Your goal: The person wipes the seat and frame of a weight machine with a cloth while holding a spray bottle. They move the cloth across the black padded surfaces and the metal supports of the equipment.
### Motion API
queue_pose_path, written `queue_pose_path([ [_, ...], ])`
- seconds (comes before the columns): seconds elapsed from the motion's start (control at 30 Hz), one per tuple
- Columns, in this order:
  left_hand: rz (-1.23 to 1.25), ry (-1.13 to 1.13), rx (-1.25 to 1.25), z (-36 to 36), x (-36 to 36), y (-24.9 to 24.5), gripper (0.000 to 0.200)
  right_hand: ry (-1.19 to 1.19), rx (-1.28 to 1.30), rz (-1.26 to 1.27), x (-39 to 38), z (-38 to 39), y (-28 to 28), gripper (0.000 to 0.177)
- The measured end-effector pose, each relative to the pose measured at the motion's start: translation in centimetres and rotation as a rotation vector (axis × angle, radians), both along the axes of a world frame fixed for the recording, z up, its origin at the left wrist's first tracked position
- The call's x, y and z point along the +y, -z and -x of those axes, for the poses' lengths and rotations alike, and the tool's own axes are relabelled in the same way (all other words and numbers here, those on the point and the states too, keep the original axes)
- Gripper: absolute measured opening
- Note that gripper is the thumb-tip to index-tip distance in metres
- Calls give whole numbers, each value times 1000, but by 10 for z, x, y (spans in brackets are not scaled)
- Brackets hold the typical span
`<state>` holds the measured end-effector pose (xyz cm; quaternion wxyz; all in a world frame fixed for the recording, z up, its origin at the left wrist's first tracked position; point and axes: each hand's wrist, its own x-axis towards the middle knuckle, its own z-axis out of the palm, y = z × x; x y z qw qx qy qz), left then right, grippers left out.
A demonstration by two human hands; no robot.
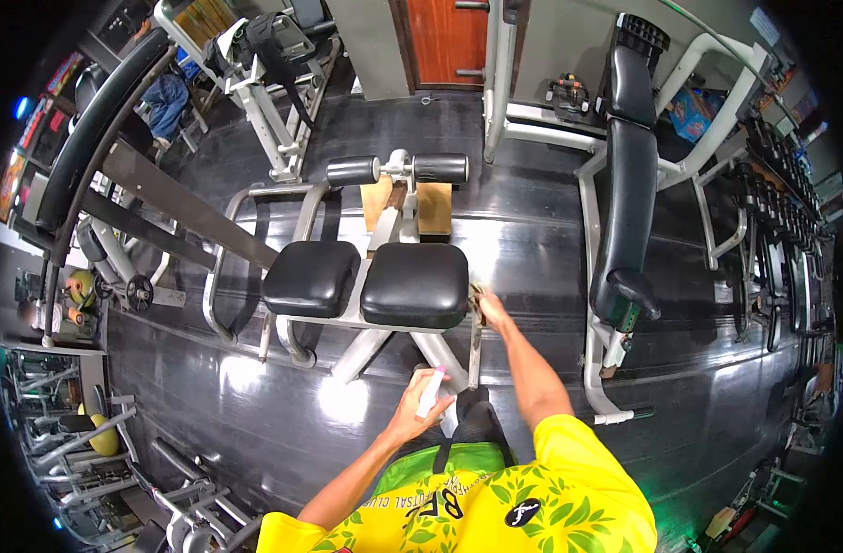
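I look down at a gym machine with two black seat pads (366, 281) and black roller pads (398, 170) on a white frame. My left hand (420, 405) holds a small white bottle (431, 392) with a pink cap, upright near my chest. My right hand (491, 309) reaches forward and presses a crumpled cloth (481, 295) against the metal bar at the right edge of the right seat pad. My yellow patterned shirt fills the bottom of the view.
A long black bench (629, 175) on a white frame stands to the right. A dumbbell rack (790, 203) lines the far right. More machines stand at left and rear left, where a person in jeans (168, 101) sits. The floor is dark and glossy.
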<state>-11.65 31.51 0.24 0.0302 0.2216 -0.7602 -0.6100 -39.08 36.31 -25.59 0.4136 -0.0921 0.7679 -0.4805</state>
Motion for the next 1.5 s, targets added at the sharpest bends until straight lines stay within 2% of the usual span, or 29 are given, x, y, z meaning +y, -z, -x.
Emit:
queue_pose_path([
  [0.03,-35,-37,0,-2,0,1,40,122,-54,48,-1,-10,-11,32],
  [0.07,-32,-39,-4,-5,-1,2,40,121,-58,50,-1,-15,-23,32],
  [0.13,9,-36,-23,-11,-1,6,38,348,-546,284,10,-23,-24,32],
  [0.2,6,-46,-19,-16,-1,9,37,344,-588,328,27,-25,-13,33],
  [0.27,-1,-57,-14,-19,0,11,36,285,-782,332,46,-30,25,34],
  [0.33,6,-76,-48,-19,1,12,33,278,-850,242,63,-49,32,32],
  [0.4,-2,-85,-44,-15,2,9,33,240,-882,217,84,-67,63,34],
  [0.47,-59,-155,-55,-15,4,9,33,219,-890,226,97,-90,13,35],
  [0.53,-105,-162,-64,-13,6,12,32,212,-907,208,110,-117,-2,35],
  [0.57,-117,-164,-63,-10,5,13,32,218,-851,271,115,-127,-23,36],
  [0.7,-101,-127,-37,0,2,16,31,237,-776,200,143,-165,-39,36],
  [0.77,-102,-99,-22,7,0,15,30,24,-624,151,158,-171,-61,35],
  [0.8,-99,-82,-14,9,-2,13,30,33,-622,148,166,-168,-53,35],
  [0.87,-96,-61,-4,13,-6,12,30,-302,-87,-110,181,-158,-17,32],
  [0.9,-97,-62,4,14,-8,11,31,-152,-146,9,177,-146,-29,34],
  [0.97,-100,-57,13,16,-12,11,31,-16,-23,-115,162,-117,-26,39],
  [1.0,-74,-45,1,17,-15,10,33,98,138,-172,146,-104,-44,38],
  [1.07,-44,-34,-12,18,-20,7,36,200,236,-137,113,-76,-62,40],
  [1.1,-38,-24,11,19,-22,4,38,266,323,-139,89,-67,-93,34],
  [1.13,-32,-14,34,19,-25,3,41,266,323,-135,71,-61,-90,34],
  [1.2,-16,15,35,18,-33,3,47,193,488,-22,42,-55,-80,34],
  [1.23,-25,27,27,18,-36,1,48,88,550,-45,32,-61,-77,36],
  [1.27,-35,39,20,18,-39,0,50,-19,613,-67,24,-70,-75,39],
  [1.3,-20,57,12,18,-44,-2,52,19,688,-71,19,-81,-65,47],
  [1.43,-51,50,17,18,-61,1,50,-60,716,-117,35,-108,-93,54],
  [1.5,-48,67,27,18,-69,3,49,-182,639,-121,61,-127,-105,61],
])
